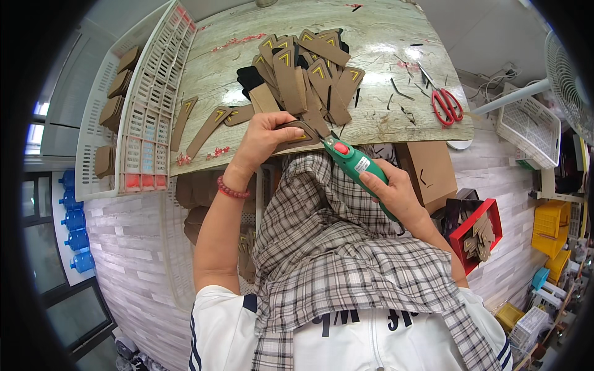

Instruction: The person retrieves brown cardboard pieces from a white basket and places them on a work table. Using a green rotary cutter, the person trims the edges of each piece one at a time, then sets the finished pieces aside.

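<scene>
Left grip (263, 136): pinching a brown tab (291, 141) at the bench (390, 28) edge
Right grip (396, 190): wrapped around a green power tool (360, 166), tip at the tab
Bench: pale wood-grain, heaped chevron tabs (286, 77), red-handled scissors (439, 106)
Room: grey plank floor (124, 247), white fan (569, 77)

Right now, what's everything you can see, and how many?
Table: one, pale, top
Held piece: one, brown, table edge
Power tool: one, green, beside held piece
Loose pieces: many, brown, on table
Scraps: several, black, on table
Scissors: one, red-handled, on table
Crate: at least one, white, left
Cardboard box: one, brown, below table
Red box: one, red, right
Baskets: several, white, right
Fan: one, white, right
Jugs: five, blue, far left
Bins: several, yellow, far right
Plaid cloth: one, grey-white, lower middle
Bracelet: one, red, left wrist
Left hand: one, bare, on held piece
Right hand: one, bare, on tool
</scene>
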`<state>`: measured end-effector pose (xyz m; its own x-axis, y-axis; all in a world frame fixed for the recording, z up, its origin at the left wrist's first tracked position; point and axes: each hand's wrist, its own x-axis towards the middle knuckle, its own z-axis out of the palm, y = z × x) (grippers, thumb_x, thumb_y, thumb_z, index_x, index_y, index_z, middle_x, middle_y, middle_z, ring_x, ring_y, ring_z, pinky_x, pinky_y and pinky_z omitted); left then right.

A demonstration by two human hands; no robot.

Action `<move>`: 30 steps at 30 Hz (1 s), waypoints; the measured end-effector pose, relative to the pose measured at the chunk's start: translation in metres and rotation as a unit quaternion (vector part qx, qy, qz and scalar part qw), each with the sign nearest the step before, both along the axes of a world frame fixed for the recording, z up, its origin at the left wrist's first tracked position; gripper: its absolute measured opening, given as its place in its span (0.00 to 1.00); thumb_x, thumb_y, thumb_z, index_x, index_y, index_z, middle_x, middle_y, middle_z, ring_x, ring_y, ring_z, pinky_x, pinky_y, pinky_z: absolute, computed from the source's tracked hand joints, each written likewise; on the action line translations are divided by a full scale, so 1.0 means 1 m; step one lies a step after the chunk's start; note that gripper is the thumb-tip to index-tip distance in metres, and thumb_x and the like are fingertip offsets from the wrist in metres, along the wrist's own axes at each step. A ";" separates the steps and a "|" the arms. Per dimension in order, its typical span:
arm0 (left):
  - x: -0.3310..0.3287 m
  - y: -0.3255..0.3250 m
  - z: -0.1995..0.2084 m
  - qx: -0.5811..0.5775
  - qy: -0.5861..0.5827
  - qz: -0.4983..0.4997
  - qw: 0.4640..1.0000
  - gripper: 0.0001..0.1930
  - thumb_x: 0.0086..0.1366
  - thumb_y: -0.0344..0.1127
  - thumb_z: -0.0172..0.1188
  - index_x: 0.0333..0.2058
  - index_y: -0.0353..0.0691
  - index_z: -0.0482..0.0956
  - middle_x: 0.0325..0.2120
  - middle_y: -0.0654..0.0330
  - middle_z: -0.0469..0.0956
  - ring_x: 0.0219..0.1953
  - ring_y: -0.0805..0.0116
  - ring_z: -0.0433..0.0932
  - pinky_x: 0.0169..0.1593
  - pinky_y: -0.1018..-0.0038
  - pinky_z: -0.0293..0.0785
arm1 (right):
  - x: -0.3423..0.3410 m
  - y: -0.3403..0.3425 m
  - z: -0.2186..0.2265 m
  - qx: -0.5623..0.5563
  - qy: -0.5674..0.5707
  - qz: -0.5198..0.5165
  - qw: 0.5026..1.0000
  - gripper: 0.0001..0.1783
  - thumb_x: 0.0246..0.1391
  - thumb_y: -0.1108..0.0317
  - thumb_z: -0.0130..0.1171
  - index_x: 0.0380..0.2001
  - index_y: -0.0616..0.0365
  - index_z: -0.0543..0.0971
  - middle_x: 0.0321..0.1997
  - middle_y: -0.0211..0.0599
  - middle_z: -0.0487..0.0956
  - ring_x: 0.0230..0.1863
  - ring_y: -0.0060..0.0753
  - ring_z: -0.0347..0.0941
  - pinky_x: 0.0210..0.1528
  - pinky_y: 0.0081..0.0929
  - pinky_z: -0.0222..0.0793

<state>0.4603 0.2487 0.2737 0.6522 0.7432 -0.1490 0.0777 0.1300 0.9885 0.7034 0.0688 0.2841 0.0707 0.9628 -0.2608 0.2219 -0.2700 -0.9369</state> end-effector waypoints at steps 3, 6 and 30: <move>0.002 -0.001 0.001 0.000 -0.003 -0.002 1.000 0.06 0.61 0.27 0.62 0.36 0.31 0.82 0.30 0.66 0.81 0.32 0.82 0.76 0.39 0.83 0.72 | 0.001 0.000 0.000 -0.001 0.004 0.001 1.000 0.22 0.58 0.54 0.61 0.45 0.63 0.78 0.25 0.31 0.75 0.24 0.17 0.68 0.26 0.22 0.66; 0.001 -0.001 -0.001 0.009 -0.004 -0.005 1.000 0.06 0.61 0.27 0.62 0.36 0.31 0.82 0.30 0.67 0.81 0.32 0.82 0.76 0.39 0.83 0.72 | 0.000 0.000 -0.001 -0.001 0.009 0.000 1.000 0.22 0.58 0.53 0.61 0.45 0.63 0.78 0.24 0.31 0.75 0.23 0.17 0.68 0.26 0.22 0.65; 0.016 -0.007 -0.003 -0.006 0.022 -0.045 0.999 0.05 0.59 0.28 0.65 0.33 0.33 0.82 0.26 0.70 0.77 0.29 0.84 0.71 0.34 0.85 0.68 | -0.004 0.010 0.005 0.003 -0.002 -0.010 1.000 0.22 0.58 0.53 0.61 0.43 0.62 0.78 0.22 0.30 0.75 0.19 0.17 0.67 0.22 0.21 0.64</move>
